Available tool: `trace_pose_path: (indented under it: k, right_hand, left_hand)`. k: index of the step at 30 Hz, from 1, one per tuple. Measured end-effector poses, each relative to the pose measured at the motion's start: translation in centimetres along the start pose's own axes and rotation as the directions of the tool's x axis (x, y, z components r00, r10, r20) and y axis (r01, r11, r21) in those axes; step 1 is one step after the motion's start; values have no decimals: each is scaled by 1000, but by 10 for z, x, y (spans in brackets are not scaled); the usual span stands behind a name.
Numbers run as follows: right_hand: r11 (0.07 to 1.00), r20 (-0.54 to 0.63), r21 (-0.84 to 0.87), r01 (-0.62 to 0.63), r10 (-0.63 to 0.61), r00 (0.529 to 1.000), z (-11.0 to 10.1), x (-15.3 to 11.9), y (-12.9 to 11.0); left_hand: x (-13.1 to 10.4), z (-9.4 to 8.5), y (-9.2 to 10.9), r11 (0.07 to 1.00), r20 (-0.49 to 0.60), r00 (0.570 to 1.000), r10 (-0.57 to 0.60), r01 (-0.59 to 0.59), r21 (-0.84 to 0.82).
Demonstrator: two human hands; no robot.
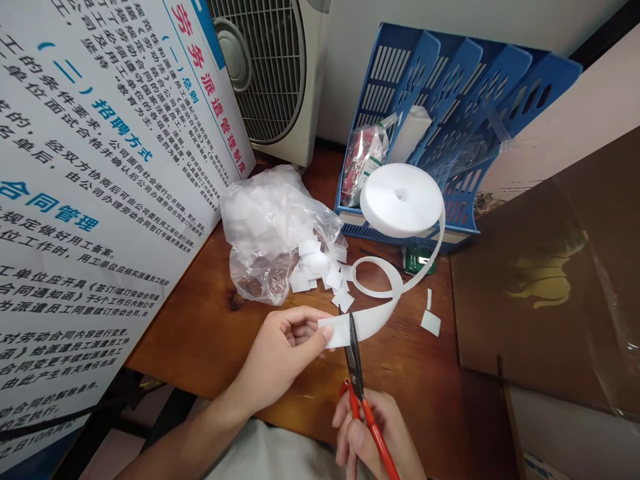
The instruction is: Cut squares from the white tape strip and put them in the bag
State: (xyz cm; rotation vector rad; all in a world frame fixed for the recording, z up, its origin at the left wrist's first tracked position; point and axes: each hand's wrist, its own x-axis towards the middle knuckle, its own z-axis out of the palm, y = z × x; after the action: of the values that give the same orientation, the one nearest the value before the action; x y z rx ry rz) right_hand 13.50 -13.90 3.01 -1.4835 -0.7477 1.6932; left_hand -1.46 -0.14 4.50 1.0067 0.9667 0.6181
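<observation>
My left hand (280,353) pinches the free end of a white strip (377,319) between thumb and fingers. The strip loops back across the table to a large white roll (401,200). In my right hand (377,433) is a pair of scissors (356,373) with red handles and dark blades. The blades are parted around the strip, a short way right of my left thumb. Just beyond the strip lies a pile of cut white squares (315,263), spilling from the mouth of a clear plastic bag (270,227) that has more white pieces inside.
A blue file rack (415,60) stands at the back, holding packets. Beneath the roll sits a small green object (419,260). One white square (431,323) lies apart at right. A printed board (100,200), a fan (270,67) and a brown box (540,280) border the table (405,400).
</observation>
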Motion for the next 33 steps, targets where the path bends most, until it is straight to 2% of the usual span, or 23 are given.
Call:
trace_pose_path:
  k: [12, 25, 33]
  right_hand:
    - [996, -13, -29, -86, 85, 996, -1, 2, 9]
    - [991, 6, -23, -129, 129, 992, -6, 6, 24]
    - [988, 9, -45, -145, 146, 989, -9, 6, 23]
  left_hand:
    - [1, -1, 1, 1000, -5, 1000, 7, -7, 25]
    - [1, -1, 3, 999, 22, 999, -24, 24, -26]
    - [5, -1, 1, 999, 18, 999, -28, 28, -21]
